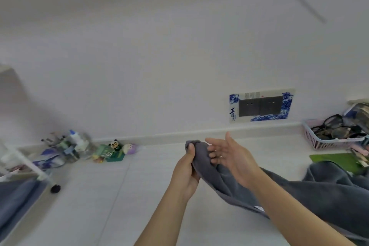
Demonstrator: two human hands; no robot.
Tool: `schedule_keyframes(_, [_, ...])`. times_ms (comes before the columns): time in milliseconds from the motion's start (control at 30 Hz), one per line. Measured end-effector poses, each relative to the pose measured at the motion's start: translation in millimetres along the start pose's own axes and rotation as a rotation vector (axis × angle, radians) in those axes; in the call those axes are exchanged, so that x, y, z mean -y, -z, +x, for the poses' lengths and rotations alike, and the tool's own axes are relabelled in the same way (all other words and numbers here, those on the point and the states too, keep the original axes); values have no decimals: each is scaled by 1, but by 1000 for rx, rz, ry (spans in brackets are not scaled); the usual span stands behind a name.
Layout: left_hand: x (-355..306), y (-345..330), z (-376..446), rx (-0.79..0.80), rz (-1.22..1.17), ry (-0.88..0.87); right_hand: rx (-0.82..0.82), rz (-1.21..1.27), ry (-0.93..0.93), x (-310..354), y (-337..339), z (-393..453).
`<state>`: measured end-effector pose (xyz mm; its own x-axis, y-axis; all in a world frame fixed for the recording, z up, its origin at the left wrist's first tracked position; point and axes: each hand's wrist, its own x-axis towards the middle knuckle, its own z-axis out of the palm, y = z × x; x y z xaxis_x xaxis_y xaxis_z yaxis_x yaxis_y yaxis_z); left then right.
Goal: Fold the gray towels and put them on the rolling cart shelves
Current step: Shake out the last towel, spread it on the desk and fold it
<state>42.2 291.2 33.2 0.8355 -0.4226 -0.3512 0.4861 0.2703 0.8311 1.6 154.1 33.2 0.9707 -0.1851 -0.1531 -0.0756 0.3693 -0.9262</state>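
Note:
A gray towel (223, 181) hangs bunched in the air at the middle of the view, trailing down to the lower right. My left hand (186, 166) grips its upper end in a fist. My right hand (229, 155) is beside it with fingers spread; its lower fingertips touch the cloth. More gray towels (331, 177) lie heaped at the right. The white rolling cart (26, 163) stands at the left edge, with a gray-blue towel (14, 199) on a lower shelf.
A black caster (55, 188) of the cart rests on the white tiled floor. Bottles and small toys (111, 151) sit along the wall at the left. A pink basket (329, 136) of glasses and a green mat (337, 161) are at the right.

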Motion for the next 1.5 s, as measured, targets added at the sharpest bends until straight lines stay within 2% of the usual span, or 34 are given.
schedule_keyframes(100, [-21,36,-9,-79,-2,23,-51,-380,63,-16,-34,13])
schedule_keyframes(167, [-34,57,-14,-107,-4,22,95,-529,94,-24,-51,22])
schedule_keyframes(233, [-50,77,-18,-105,-15,17,297,-575,24,-29,-68,30])
schedule_keyframes(333, [-76,108,-27,-129,22,-38,477,-595,-80,-42,-99,42])
schedule_keyframes(467, [-103,148,-41,-186,146,-143,605,-429,-228,-59,-126,47])
schedule_keyframes(600, [-120,186,-56,-232,161,-167,774,-328,-448,-82,-141,52])
schedule_keyframes(700, [-132,198,-67,-227,180,-182,895,-342,-571,-92,-159,47])
schedule_keyframes(767, [-139,207,-71,-230,197,-204,882,-407,-573,-96,-171,42])
schedule_keyframes(933, [-163,228,-81,-246,167,-295,778,-770,-413,-102,-174,46])
schedule_keyframes(1033, [-177,238,-86,-264,154,-332,803,-663,-346,-88,-159,50])
schedule_keyframes(1200, [-187,245,-91,-334,125,-338,671,-423,-83,-52,-144,62])
schedule_keyframes(1333, [-187,242,-86,-379,45,-357,581,-594,47,-4,-146,64])
schedule_keyframes(1500, [-194,231,-80,-491,38,-396,370,-828,294,58,-152,60])
